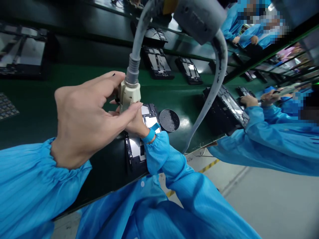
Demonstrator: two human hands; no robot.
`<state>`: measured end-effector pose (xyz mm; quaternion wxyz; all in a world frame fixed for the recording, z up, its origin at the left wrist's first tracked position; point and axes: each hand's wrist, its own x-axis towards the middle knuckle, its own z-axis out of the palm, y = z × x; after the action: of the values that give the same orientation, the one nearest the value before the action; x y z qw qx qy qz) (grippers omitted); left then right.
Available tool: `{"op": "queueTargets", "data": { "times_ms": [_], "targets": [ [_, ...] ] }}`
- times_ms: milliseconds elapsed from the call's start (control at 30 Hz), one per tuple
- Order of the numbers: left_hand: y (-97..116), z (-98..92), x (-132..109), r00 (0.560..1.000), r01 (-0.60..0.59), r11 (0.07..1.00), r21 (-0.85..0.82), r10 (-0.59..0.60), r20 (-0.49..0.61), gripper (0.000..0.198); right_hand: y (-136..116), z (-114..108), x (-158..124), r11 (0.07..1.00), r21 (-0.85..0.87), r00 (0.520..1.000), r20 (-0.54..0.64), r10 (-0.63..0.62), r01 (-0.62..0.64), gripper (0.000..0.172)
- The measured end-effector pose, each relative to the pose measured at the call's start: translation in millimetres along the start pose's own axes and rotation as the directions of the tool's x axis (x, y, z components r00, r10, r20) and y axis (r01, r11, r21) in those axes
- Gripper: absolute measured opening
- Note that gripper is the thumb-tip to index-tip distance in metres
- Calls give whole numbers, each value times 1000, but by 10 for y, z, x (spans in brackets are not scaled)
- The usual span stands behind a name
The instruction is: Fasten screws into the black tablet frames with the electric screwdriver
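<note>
From where I stand, the person's left hand has thumb and fingers around a cream fitting at the end of a grey hose. The right hand, a blue strap at its wrist, is just behind, its fingers partly hidden, over a black-framed unit with silvery plates lying on the green bench. A round dark dish of tiny pieces sits just beside the unit. Farther back lie two similar units. To the right, a blue-sleeved co-worker's hand is near a stack of units.
</note>
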<state>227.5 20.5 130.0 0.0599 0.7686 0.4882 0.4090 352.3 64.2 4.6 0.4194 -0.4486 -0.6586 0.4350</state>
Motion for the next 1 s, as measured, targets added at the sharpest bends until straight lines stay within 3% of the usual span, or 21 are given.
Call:
{"op": "queueTargets", "data": {
  "times_ms": [100, 200, 233, 267, 333, 400, 467, 533, 600, 700, 833, 900, 1000],
  "targets": [
    [-77, -91, -162, 999, 22, 998, 59, -23, 28, 51, 10, -2, -45, 994, 103, 999, -32, -39, 42, 32],
    [-81, -27, -643, 993, 51, 991, 120, -64, 102, 43, -27, -9, -79, 983, 167, 996, -58, -64, 73, 26],
    [-43, 57, -859, 985, -79, 995, 67, 67, 158, 33, -60, -13, -80, 981, 181, 997, -58, -59, 69, 25],
    [15, 170, -1083, 949, -217, 976, -4, 212, 231, 27, -108, -18, -72, 980, 192, 998, -44, -46, 54, 25],
    [159, 441, -1496, 867, -413, 904, -109, 427, 258, 24, -255, -36, -39, 975, 219, 1000, 1, -28, 27, 27],
    [260, 707, -1778, 830, -472, 877, -94, 478, 288, 34, -458, -75, 0, 964, 263, 998, 21, -51, 44, 24],
    [224, 908, -1869, 845, -470, 883, -13, 454, 283, 37, -669, -150, 17, 948, 301, 995, -17, -99, 100, 17],
    [10, 1034, -1754, 866, -445, 894, 48, 417, 276, 36, -816, -254, -8, 937, 317, 989, -74, -128, 145, 16],
    [-354, 1110, -1457, 874, -395, 915, 75, 350, 339, 34, -846, -354, -74, 928, 335, 983, -133, -123, 162, 17],
    [-1012, 1212, -794, 874, -290, 943, 164, 192, 446, 34, -691, -428, -211, 928, 349, 982, -171, -74, 131, 28],
    [-1744, 1267, 1, 912, -126, 913, 388, -47, 407, 35, -368, -381, -360, 946, 324, 989, -144, 34, 15, 39],
    [-2022, 1098, 183, 919, -31, 867, 498, -171, 355, 34, -232, -352, -402, 944, 331, 990, -132, 51, -4, 47],
    [-2356, 426, 161, 907, 100, 771, 630, -330, 260, 31, -57, -358, -439, 925, 376, 991, -103, 87, -43, 68]
  ]
}}
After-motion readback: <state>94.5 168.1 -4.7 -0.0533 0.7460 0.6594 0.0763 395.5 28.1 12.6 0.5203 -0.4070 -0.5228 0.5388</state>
